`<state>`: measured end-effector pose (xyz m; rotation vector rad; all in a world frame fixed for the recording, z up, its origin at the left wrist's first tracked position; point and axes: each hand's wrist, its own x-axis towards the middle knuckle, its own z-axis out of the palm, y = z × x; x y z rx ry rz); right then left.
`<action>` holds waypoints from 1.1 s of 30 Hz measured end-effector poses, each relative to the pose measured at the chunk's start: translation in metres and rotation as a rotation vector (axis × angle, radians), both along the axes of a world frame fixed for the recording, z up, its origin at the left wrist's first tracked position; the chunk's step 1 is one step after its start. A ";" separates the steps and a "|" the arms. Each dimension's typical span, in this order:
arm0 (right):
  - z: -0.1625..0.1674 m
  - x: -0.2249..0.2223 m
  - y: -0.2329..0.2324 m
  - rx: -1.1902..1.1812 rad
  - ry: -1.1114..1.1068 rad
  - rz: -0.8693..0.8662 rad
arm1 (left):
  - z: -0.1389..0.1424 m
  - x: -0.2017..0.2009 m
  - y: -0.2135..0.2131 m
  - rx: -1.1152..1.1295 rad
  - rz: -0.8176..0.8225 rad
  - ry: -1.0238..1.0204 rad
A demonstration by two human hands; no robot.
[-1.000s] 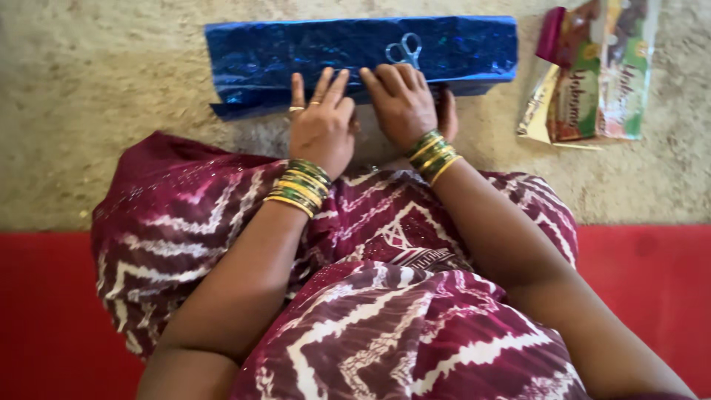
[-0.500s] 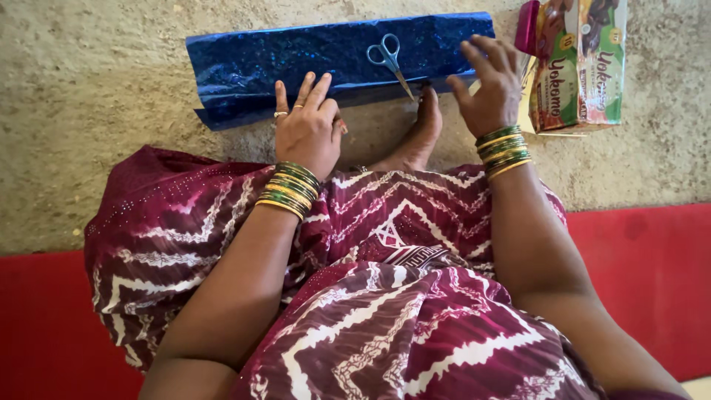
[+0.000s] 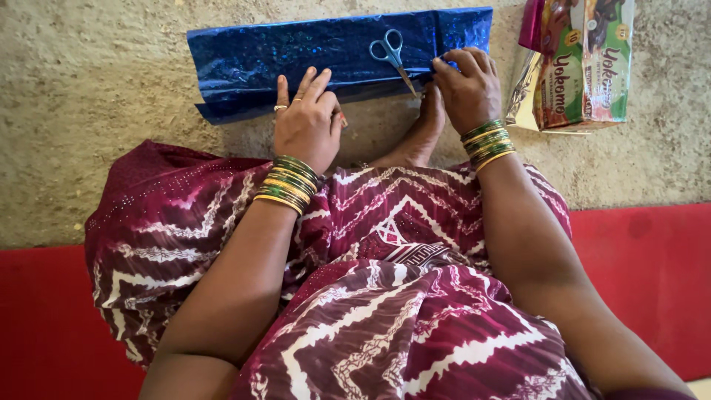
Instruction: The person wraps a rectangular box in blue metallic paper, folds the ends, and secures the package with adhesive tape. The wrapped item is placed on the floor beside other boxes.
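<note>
A long folded strip of shiny blue glitter wrapping paper [image 3: 296, 55] lies flat on the rough beige floor [image 3: 89, 111], stretched left to right just beyond the person's knees. The left hand [image 3: 307, 122] rests palm down at the paper's near edge, a little left of its middle; its grip is spread, fingers fanned and lying on the blue sheet, pinching nothing. A ring shows on one of those fingers, and a stack of green and gold bangles [image 3: 289, 184] circles the wrist.

The right hand [image 3: 466, 89] sits at the right part of the strip, at its near edge. Its grip is drawn together, fingertips curled down onto the paper's border, seemingly nipping that edge, though the exact contact is hidden under the knuckles. A second set of green and gold bangles [image 3: 487, 142] sits on this wrist.

A small pair of scissors with light blue handles [image 3: 392, 55] lies on top of the paper, between the two hands and nearer the right one, handles away from the person and blades pointing towards them, closed. Neither hand touches it.

A bare foot [image 3: 418, 137] pokes out from the maroon and white zigzag-patterned cloth [image 3: 385, 296] covering the lap, its toes close to the paper's edge below the scissors. To the right, apart from the strip, lies a colourful printed carton [image 3: 585, 67]. A red mat [image 3: 644, 267] runs under the person.
</note>
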<state>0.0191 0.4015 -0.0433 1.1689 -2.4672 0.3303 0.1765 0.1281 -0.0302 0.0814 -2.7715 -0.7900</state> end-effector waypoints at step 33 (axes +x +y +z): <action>-0.007 0.089 -0.074 -0.642 -1.056 0.040 | -0.032 -0.005 0.019 1.217 0.325 -0.163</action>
